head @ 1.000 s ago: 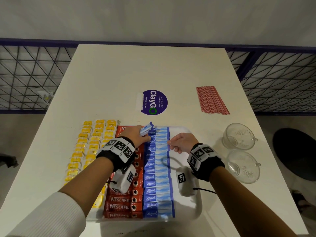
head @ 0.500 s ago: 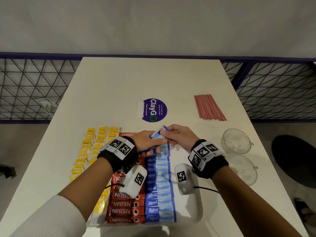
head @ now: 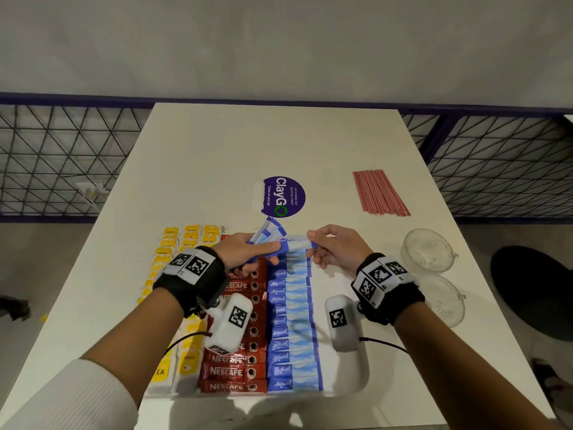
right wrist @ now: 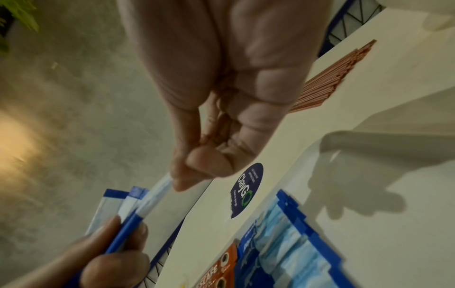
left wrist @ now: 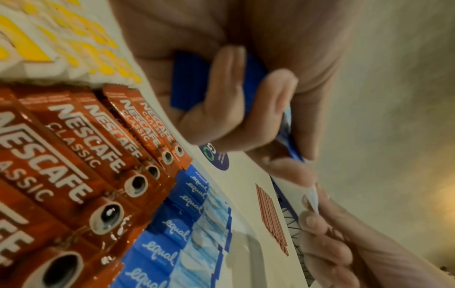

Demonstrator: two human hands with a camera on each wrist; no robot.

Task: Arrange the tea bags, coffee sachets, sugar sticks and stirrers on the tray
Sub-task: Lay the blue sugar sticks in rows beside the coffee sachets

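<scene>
Red sachets point(head: 232, 372) read "NESCAFE CLASSIC", blue sticks point(head: 280, 370) "equal", table sticker point(head: 283, 197) "ClayGO".

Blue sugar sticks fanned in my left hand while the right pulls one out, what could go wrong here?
1. The left hand grips the fanned blue sugar sticks loosely; the right hand's pull could drag extras out.
2. Both hands hang just above the laid row of blue sugar sticks on the white tray; a dropped stick could disturb it.

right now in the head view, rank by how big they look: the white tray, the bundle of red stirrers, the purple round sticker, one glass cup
1. white tray
2. bundle of red stirrers
3. and 4. glass cup and purple round sticker look about alike; the cup is nearer the camera, so no ranking.
</scene>
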